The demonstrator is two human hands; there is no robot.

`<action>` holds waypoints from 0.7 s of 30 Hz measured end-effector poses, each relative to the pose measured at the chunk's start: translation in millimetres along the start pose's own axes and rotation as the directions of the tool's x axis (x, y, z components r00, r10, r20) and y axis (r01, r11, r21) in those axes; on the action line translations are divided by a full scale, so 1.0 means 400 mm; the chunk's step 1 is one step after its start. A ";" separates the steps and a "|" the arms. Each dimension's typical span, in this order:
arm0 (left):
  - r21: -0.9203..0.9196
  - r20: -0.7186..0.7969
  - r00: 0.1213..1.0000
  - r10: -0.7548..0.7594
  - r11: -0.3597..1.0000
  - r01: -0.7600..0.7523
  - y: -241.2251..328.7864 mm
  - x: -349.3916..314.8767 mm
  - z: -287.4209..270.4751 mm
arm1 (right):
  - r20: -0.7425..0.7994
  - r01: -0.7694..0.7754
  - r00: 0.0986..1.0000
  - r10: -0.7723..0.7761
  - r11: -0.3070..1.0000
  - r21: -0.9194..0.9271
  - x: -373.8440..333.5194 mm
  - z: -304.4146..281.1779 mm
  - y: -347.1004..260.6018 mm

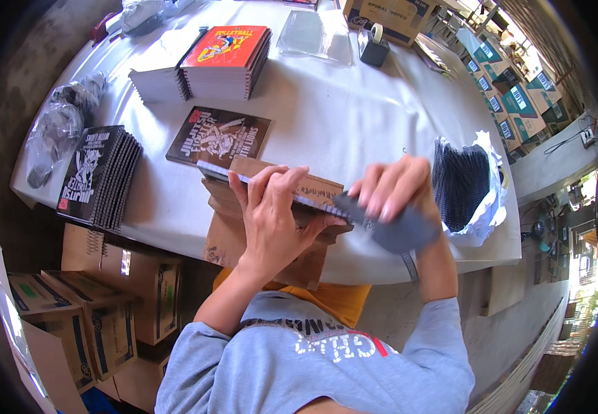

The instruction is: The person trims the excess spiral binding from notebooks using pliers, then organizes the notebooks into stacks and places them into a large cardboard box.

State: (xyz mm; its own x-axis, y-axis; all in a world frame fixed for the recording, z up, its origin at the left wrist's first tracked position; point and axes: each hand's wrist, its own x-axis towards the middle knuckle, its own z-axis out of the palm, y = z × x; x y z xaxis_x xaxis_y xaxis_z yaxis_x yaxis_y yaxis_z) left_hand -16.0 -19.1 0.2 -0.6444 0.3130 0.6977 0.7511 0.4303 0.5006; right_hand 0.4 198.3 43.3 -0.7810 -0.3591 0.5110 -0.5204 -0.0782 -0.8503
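Note:
My left hand [269,203] pinches a thin notebook block [211,169], fingers on its far side and thumb along the near side. The block stands on edge against a folded brown cardboard piece [247,165] with handwriting on it. At the block's right end, my right hand [397,185] grips a dark grey flat-looking tool [406,233], blurred by motion; its exact kind cannot be made out. A thin dark strap or cord [410,266] hangs below it. Just beyond the block lies a dark-covered notebook [217,136], flat on the white-covered table [326,131].
Spiral notebooks with black covers [99,176] stack at left, and red-covered ones [224,58] farther back. A bundle of black plastic coils [459,183] sits at right in white wrapping. Also present: a tape dispenser [373,47], clear plastic [315,36], and cartons [109,310] at lower left.

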 end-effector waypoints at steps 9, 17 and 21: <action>-0.093 -0.059 0.998 -0.025 0.996 0.019 -0.002 0.000 -0.004 | -0.039 -0.121 0.993 0.115 0.939 -0.321 0.036 0.022 0.021; 0.281 -0.047 0.998 -0.034 0.959 0.046 -0.071 0.033 -0.061 | -0.196 -0.157 0.971 0.134 0.982 -0.108 0.048 0.045 0.048; 0.166 -0.136 0.991 -0.005 0.986 0.028 -0.130 0.051 -0.091 | -0.062 -0.090 0.995 0.077 0.969 -0.229 0.096 0.062 0.041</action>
State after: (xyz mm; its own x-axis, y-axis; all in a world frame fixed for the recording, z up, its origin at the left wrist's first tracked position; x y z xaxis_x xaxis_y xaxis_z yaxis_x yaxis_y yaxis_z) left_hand -63.0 -65.8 7.1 -0.6224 0.1927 0.7586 0.6989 0.5732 0.4277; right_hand -29.4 160.2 45.9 -0.8389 -0.3053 0.4506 -0.5135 0.1694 -0.8412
